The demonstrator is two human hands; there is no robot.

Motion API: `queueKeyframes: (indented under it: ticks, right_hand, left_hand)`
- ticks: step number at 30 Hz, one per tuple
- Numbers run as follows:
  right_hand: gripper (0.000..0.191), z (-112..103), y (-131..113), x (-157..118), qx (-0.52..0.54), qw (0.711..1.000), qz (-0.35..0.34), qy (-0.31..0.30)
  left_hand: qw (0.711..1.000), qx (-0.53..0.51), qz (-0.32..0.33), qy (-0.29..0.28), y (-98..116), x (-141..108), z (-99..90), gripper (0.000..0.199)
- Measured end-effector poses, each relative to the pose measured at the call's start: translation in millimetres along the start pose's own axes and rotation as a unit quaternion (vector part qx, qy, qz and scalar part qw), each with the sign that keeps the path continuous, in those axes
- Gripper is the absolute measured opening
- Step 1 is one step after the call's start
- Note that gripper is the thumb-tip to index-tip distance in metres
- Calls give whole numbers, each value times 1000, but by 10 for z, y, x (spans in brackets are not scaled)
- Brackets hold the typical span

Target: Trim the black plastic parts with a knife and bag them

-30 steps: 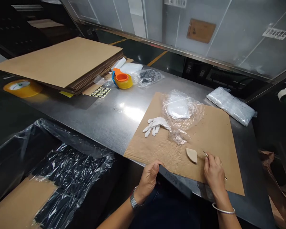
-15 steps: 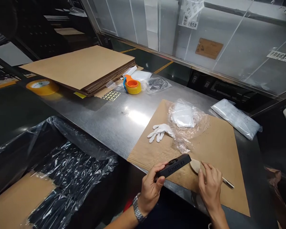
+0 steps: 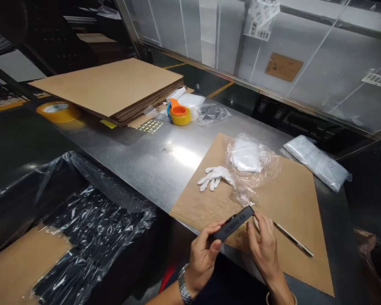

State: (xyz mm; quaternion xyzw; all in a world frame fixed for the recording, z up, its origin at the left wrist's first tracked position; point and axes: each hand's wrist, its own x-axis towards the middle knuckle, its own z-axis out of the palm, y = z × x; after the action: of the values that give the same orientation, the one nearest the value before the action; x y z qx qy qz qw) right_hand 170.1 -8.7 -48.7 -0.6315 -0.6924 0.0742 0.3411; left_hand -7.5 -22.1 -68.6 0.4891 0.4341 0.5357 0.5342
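Observation:
My left hand [image 3: 203, 256] grips one end of a black rectangular part [image 3: 233, 224] marked BOSCH, between thumb and fingers, tilted up to the right above the cardboard sheet [image 3: 292, 207]. My right hand [image 3: 264, 243] is at its far end, fingers bent and thumb apart; whether the fingertips touch the part I cannot tell. Behind this hand, the edge of a pale round piece [image 3: 256, 224] shows, mostly hidden. A thin black-and-white pen-like stick [image 3: 294, 240] lies to the right. A white glove [image 3: 215, 178] and a clear plastic bag with white sheets [image 3: 246, 156] rest beyond.
A stack of cardboard [image 3: 114, 84] and a tape dispenser [image 3: 179, 113] are on the metal table [image 3: 139, 169]. Clear tape [image 3: 57, 111] sits at the left edge. A plastic-lined box of black wrapped items [image 3: 95, 228] stands lower left. A plastic packet [image 3: 317, 163] lies right.
My right hand has moved left, from beside the round piece to the end of the black part. My left hand has turned the part, so its BOSCH lettering now faces up more plainly.

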Motion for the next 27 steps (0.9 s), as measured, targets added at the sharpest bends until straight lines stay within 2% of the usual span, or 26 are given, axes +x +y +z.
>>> queueKeyframes:
  ticks: [8, 15, 20, 27]
  right_hand:
    - [26, 50, -27, 108, 9, 1000, -1, 2]
    - [24, 60, -42, 122, 4, 1000, -1, 2]
    - [15, 108, 49, 213, -20, 1000, -2, -12]
    - [18, 170, 222, 568, -68, 990, -55, -114]
  left_hand:
    - [995, -86, -40, -13, 28, -37, 40, 26]
    - [994, -88, -61, -27, 73, -34, 53, 29]
    - [991, -51, -111, -53, 52, -23, 40, 30]
    - [963, 101, -220, -122, -180, 104, 96, 41]
